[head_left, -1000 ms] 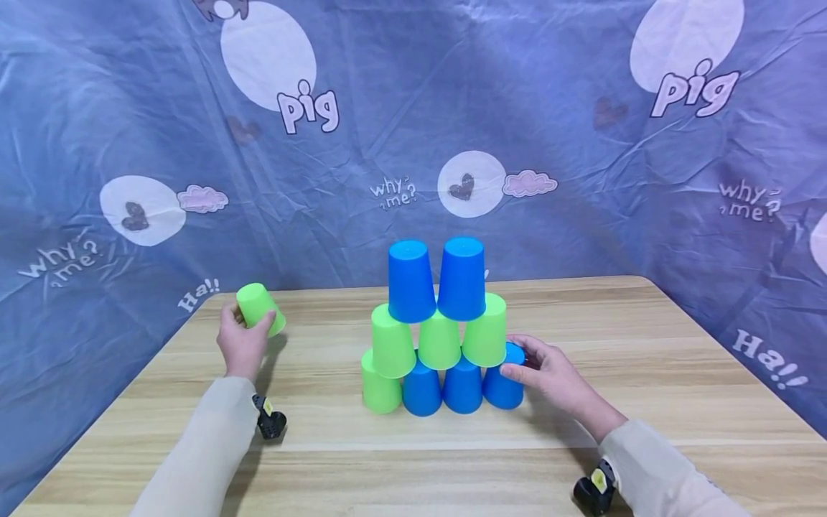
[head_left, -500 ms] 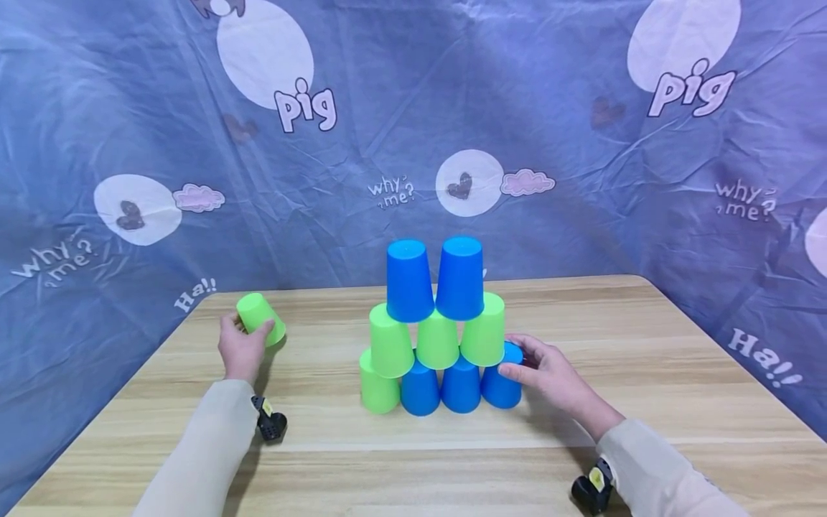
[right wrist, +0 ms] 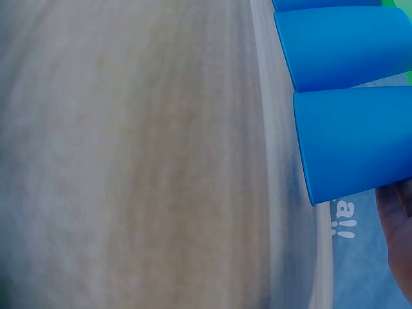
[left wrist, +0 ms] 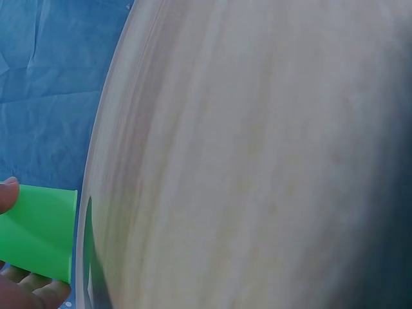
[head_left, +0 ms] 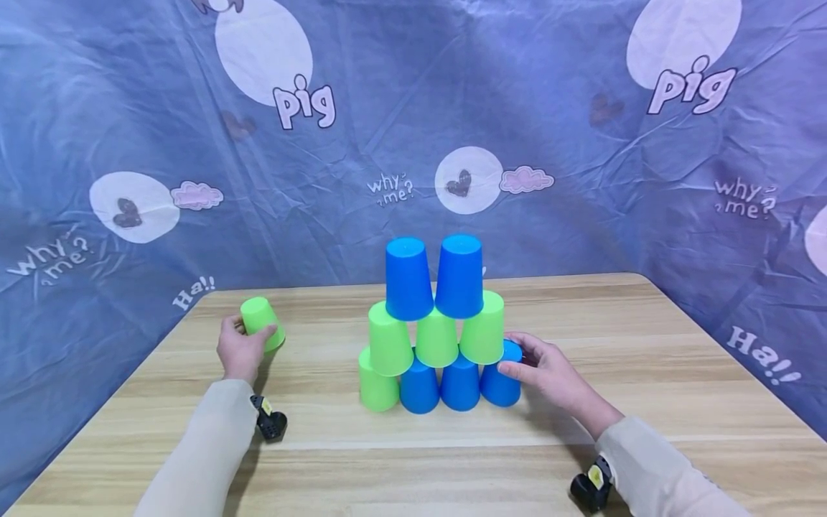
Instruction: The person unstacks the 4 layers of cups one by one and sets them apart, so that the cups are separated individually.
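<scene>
Toward the table's left side, my left hand point(head_left: 242, 349) grips an upside-down green cup point(head_left: 261, 320), thumb on its near side. The cup leans slightly, its rim at or just above the tabletop; I cannot tell which. The left wrist view shows thumb and fingers on opposite sides of that green cup point(left wrist: 38, 232). In the middle stands a pyramid of upside-down cups. Its bottom row has one green cup point(head_left: 378, 384) and three blue cups. Three green cups point(head_left: 390, 341) form the second row, two blue cups point(head_left: 460, 276) the top. My right hand point(head_left: 549, 373) holds the rightmost bottom blue cup point(head_left: 500, 385).
The wooden table point(head_left: 323, 474) has rounded far corners. A blue printed cloth point(head_left: 362, 108) hangs behind it and along both sides. A small black camera point(head_left: 271, 424) sits on the left wrist, and a similar one point(head_left: 591, 488) on the right.
My left hand has lowered the green cup toward the tabletop and brought it nearer to upright. The right hand stays at the blue cup, and the pyramid stands the same.
</scene>
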{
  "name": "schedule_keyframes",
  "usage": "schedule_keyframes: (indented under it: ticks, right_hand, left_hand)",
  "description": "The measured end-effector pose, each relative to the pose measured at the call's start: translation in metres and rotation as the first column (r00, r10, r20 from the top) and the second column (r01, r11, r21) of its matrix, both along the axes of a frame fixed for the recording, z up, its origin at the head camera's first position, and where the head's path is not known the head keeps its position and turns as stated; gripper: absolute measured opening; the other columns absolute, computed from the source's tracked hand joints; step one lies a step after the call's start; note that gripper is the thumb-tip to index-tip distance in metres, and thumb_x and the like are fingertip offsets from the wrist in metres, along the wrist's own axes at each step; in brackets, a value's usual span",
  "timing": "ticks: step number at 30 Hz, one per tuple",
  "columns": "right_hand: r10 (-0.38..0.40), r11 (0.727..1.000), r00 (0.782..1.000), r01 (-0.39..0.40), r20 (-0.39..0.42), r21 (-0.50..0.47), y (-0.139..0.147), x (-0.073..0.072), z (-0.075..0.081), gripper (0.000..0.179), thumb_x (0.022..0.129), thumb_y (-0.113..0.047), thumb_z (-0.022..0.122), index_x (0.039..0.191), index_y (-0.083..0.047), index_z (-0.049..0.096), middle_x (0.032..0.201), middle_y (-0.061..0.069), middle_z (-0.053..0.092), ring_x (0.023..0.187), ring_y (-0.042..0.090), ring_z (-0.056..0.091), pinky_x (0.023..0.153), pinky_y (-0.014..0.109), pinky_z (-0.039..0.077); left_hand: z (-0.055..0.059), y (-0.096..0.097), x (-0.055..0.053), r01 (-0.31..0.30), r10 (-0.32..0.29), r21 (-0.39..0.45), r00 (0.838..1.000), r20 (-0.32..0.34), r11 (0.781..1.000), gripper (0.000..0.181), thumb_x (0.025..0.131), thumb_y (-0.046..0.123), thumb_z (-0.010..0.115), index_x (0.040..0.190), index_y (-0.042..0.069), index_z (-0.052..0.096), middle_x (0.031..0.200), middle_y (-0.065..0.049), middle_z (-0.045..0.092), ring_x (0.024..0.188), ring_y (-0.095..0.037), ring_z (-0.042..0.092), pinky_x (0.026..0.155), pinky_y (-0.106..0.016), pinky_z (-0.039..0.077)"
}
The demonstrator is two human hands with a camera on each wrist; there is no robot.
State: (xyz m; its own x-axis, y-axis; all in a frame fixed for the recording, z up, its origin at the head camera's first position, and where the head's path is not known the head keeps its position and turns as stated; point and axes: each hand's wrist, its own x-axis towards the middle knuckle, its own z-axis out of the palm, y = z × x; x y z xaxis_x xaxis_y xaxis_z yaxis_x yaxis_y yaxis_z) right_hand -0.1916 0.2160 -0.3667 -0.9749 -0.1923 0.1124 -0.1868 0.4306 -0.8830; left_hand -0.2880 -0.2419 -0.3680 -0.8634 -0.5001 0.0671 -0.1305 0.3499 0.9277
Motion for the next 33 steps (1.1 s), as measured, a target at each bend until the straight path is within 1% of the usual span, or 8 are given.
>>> schedule_keyframes:
  ticks: [8, 17, 22, 25, 29, 31, 33]
  right_hand:
    - [-0.026, 1.0, 1.0, 0.026, 0.012, -0.005, 0.001, 0.003, 0.001, 0.058, 0.087, -0.03, 0.064, 0.134, -0.004, 0.042, 0.124, 0.017, 0.055, 0.109, 0.03, 0.055, 0.089, 0.042, 0.049]
    - [-0.025, 0.999, 1.0, 0.026, 0.011, -0.022, 0.002, 0.005, 0.001, 0.057, 0.088, -0.028, 0.064, 0.134, -0.003, 0.042, 0.124, 0.018, 0.055, 0.108, 0.03, 0.055, 0.088, 0.04, 0.05]
    - [-0.02, 1.0, 1.0, 0.02, 0.01, -0.017, 0.004, 0.004, -0.002, 0.057, 0.088, -0.03, 0.063, 0.134, -0.003, 0.042, 0.125, 0.019, 0.054, 0.108, 0.03, 0.055, 0.088, 0.04, 0.05]
    - [-0.026, 0.999, 1.0, 0.026, 0.009, -0.02, 0.004, 0.004, -0.003, 0.057, 0.087, -0.03, 0.064, 0.134, -0.005, 0.043, 0.124, 0.018, 0.054, 0.108, 0.031, 0.055, 0.088, 0.041, 0.049]
    - [-0.036, 0.999, 0.999, 0.037, 0.012, -0.024, 0.002, 0.003, -0.003, 0.055, 0.087, -0.029, 0.064, 0.133, -0.007, 0.045, 0.123, 0.016, 0.056, 0.108, 0.031, 0.055, 0.089, 0.043, 0.049]
    - [-0.028, 0.999, 1.0, 0.029, 0.009, -0.017, 0.001, 0.003, -0.002, 0.056, 0.087, -0.03, 0.064, 0.133, -0.007, 0.044, 0.123, 0.016, 0.056, 0.108, 0.03, 0.055, 0.089, 0.043, 0.049]
    - [-0.018, 1.0, 1.0, 0.018, 0.007, -0.014, -0.001, 0.002, -0.001, 0.056, 0.087, -0.031, 0.064, 0.133, -0.006, 0.044, 0.123, 0.015, 0.056, 0.108, 0.03, 0.055, 0.089, 0.042, 0.049]
  left_hand:
    - [-0.002, -0.002, -0.003, 0.022, -0.022, 0.013, 0.999, 0.031, 1.0, 0.068, 0.081, 0.01, 0.067, 0.137, -0.001, 0.03, 0.138, -0.027, 0.039, 0.125, -0.042, 0.039, 0.104, -0.051, 0.033]
    - [0.0, -0.002, -0.003, 0.045, -0.047, 0.039, 0.997, 0.055, 0.998, 0.072, 0.081, 0.012, 0.068, 0.139, -0.001, 0.027, 0.14, -0.028, 0.035, 0.126, -0.045, 0.037, 0.103, -0.053, 0.034]
    - [-0.001, -0.001, -0.003, 0.058, -0.059, 0.029, 0.996, 0.061, 0.998, 0.072, 0.082, 0.011, 0.067, 0.139, -0.002, 0.026, 0.138, -0.03, 0.036, 0.125, -0.045, 0.038, 0.102, -0.053, 0.036]
    - [-0.002, -0.002, -0.002, 0.076, -0.077, 0.028, 0.995, 0.064, 0.997, 0.073, 0.082, 0.01, 0.066, 0.14, -0.003, 0.025, 0.138, -0.031, 0.035, 0.124, -0.046, 0.038, 0.102, -0.052, 0.036]
    - [-0.002, -0.007, -0.001, 0.091, -0.092, 0.017, 0.993, 0.069, 0.996, 0.08, 0.082, 0.014, 0.067, 0.143, -0.001, 0.018, 0.143, -0.03, 0.028, 0.128, -0.047, 0.032, 0.105, -0.054, 0.031]
    - [-0.001, -0.01, 0.002, 0.085, -0.084, -0.007, 0.994, 0.069, 0.996, 0.083, 0.082, 0.016, 0.067, 0.145, 0.0, 0.014, 0.145, -0.029, 0.023, 0.13, -0.047, 0.028, 0.106, -0.055, 0.028]
    - [0.002, -0.013, 0.005, 0.074, -0.073, -0.034, 0.996, 0.05, 0.997, 0.084, 0.083, 0.018, 0.066, 0.145, 0.001, 0.013, 0.147, -0.027, 0.02, 0.132, -0.046, 0.024, 0.108, -0.055, 0.024]
